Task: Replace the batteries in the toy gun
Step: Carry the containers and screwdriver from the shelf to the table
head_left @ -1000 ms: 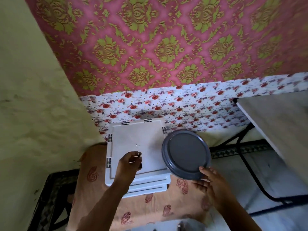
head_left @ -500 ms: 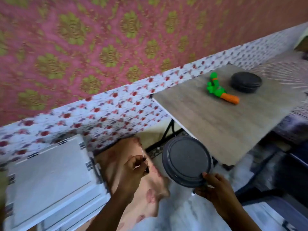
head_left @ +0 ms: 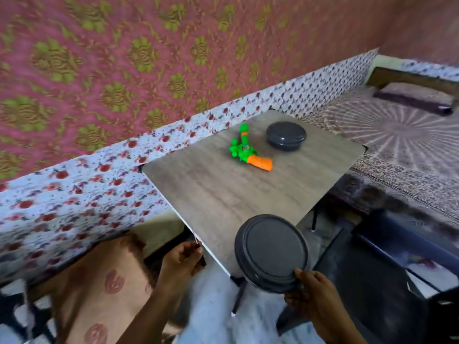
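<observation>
Right hand [head_left: 314, 291], fingers curled, grips a grey round container [head_left: 272, 253] by its lower rim. Left hand [head_left: 182, 260] pinches a thin tool [head_left: 196, 240], blurred. Toy gun [head_left: 246, 151] lies on the table [head_left: 223, 194] beside another grey container [head_left: 285, 135].

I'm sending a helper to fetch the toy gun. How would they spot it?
Find the grey wooden table by the floral wall. The toy gun lies flat at its far end, just left of a round dark tin. Nothing else is bright green with an orange grip.
</observation>
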`<action>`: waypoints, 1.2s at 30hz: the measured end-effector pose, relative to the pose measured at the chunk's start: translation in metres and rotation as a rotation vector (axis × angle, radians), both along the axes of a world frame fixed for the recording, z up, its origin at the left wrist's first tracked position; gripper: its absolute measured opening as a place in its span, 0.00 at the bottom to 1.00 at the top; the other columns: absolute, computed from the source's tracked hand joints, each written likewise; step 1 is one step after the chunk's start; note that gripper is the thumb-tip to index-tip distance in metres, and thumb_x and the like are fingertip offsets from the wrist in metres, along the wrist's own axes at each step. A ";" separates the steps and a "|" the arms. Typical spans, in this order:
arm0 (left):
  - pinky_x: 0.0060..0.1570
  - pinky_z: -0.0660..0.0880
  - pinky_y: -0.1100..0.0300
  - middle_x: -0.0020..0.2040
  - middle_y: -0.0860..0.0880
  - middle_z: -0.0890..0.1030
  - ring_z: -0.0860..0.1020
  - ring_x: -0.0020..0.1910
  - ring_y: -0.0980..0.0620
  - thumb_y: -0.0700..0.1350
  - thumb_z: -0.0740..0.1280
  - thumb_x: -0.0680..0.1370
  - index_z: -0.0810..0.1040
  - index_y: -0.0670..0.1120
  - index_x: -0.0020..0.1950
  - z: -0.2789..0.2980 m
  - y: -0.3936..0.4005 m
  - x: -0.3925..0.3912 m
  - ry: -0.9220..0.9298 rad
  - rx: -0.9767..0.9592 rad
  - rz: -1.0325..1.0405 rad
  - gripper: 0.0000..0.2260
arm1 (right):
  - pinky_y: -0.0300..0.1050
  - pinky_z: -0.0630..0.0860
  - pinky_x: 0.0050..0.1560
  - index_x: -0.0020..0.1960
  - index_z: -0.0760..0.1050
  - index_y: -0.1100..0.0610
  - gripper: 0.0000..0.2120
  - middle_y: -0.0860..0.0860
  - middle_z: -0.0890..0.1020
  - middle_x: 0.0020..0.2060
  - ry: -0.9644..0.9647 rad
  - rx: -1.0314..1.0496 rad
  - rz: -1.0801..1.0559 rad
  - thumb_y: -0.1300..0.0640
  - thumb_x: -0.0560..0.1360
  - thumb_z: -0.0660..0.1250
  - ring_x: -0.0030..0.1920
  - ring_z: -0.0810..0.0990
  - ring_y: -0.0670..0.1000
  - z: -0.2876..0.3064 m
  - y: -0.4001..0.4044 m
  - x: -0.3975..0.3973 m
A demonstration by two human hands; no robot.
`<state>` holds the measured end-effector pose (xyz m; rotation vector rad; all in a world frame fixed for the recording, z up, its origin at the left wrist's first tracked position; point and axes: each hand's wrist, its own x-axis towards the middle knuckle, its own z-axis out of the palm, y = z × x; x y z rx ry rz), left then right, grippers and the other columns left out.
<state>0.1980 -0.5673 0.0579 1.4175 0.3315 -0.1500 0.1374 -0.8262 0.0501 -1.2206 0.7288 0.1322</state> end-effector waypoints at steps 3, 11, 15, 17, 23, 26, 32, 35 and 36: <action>0.30 0.76 0.68 0.33 0.47 0.79 0.77 0.31 0.53 0.32 0.64 0.76 0.77 0.38 0.49 -0.001 -0.021 0.025 0.016 -0.047 0.027 0.05 | 0.46 0.76 0.26 0.40 0.68 0.60 0.08 0.59 0.72 0.27 -0.008 0.025 -0.012 0.62 0.74 0.66 0.23 0.76 0.57 0.000 -0.019 0.025; 0.39 0.81 0.59 0.37 0.42 0.78 0.77 0.38 0.46 0.33 0.64 0.76 0.77 0.40 0.48 -0.005 -0.060 0.106 0.027 -0.121 0.057 0.05 | 0.46 0.78 0.28 0.45 0.69 0.62 0.07 0.60 0.75 0.32 -0.001 0.048 0.010 0.61 0.75 0.66 0.25 0.78 0.56 0.000 -0.051 0.112; 0.45 0.77 0.54 0.40 0.42 0.79 0.78 0.40 0.45 0.35 0.65 0.77 0.78 0.40 0.50 -0.009 -0.078 0.144 0.058 -0.127 0.086 0.05 | 0.48 0.78 0.31 0.47 0.69 0.62 0.07 0.59 0.75 0.33 -0.001 0.041 0.042 0.60 0.75 0.66 0.27 0.79 0.57 0.006 -0.066 0.157; 0.49 0.78 0.51 0.42 0.42 0.80 0.79 0.42 0.45 0.36 0.65 0.77 0.78 0.42 0.50 -0.009 -0.086 0.162 0.064 -0.105 0.091 0.05 | 0.51 0.77 0.34 0.46 0.69 0.61 0.07 0.59 0.74 0.32 0.009 0.041 0.065 0.60 0.75 0.66 0.29 0.78 0.58 0.009 -0.073 0.178; 0.54 0.77 0.49 0.46 0.40 0.81 0.80 0.47 0.43 0.38 0.65 0.77 0.78 0.44 0.50 -0.010 -0.109 0.204 0.105 -0.088 0.117 0.04 | 0.51 0.79 0.34 0.43 0.67 0.60 0.08 0.59 0.73 0.33 0.046 0.037 0.116 0.60 0.75 0.66 0.28 0.78 0.58 0.005 -0.097 0.230; 0.53 0.78 0.49 0.45 0.39 0.80 0.79 0.46 0.44 0.38 0.65 0.77 0.78 0.41 0.52 -0.009 -0.116 0.218 0.106 -0.126 0.145 0.05 | 0.52 0.79 0.34 0.46 0.68 0.60 0.07 0.60 0.74 0.36 0.075 0.059 0.103 0.59 0.75 0.66 0.30 0.78 0.60 0.006 -0.111 0.254; 0.46 0.79 0.56 0.45 0.39 0.79 0.79 0.44 0.46 0.37 0.64 0.77 0.77 0.40 0.54 -0.015 -0.134 0.254 0.086 -0.122 0.202 0.06 | 0.48 0.79 0.29 0.50 0.68 0.61 0.07 0.59 0.74 0.36 0.067 0.014 0.111 0.60 0.76 0.65 0.29 0.77 0.59 0.003 -0.151 0.307; 0.43 0.79 0.59 0.44 0.41 0.79 0.79 0.42 0.48 0.36 0.64 0.77 0.77 0.40 0.54 -0.019 -0.159 0.276 0.097 -0.119 0.239 0.06 | 0.48 0.79 0.29 0.49 0.69 0.61 0.05 0.59 0.74 0.35 0.038 -0.015 0.151 0.61 0.76 0.64 0.28 0.78 0.58 -0.002 -0.182 0.341; 0.43 0.80 0.60 0.43 0.42 0.79 0.79 0.42 0.48 0.35 0.64 0.77 0.77 0.40 0.54 -0.022 -0.171 0.287 0.098 -0.116 0.250 0.07 | 0.47 0.79 0.28 0.48 0.69 0.61 0.05 0.59 0.74 0.35 0.033 -0.024 0.160 0.61 0.76 0.64 0.28 0.78 0.58 -0.006 -0.195 0.355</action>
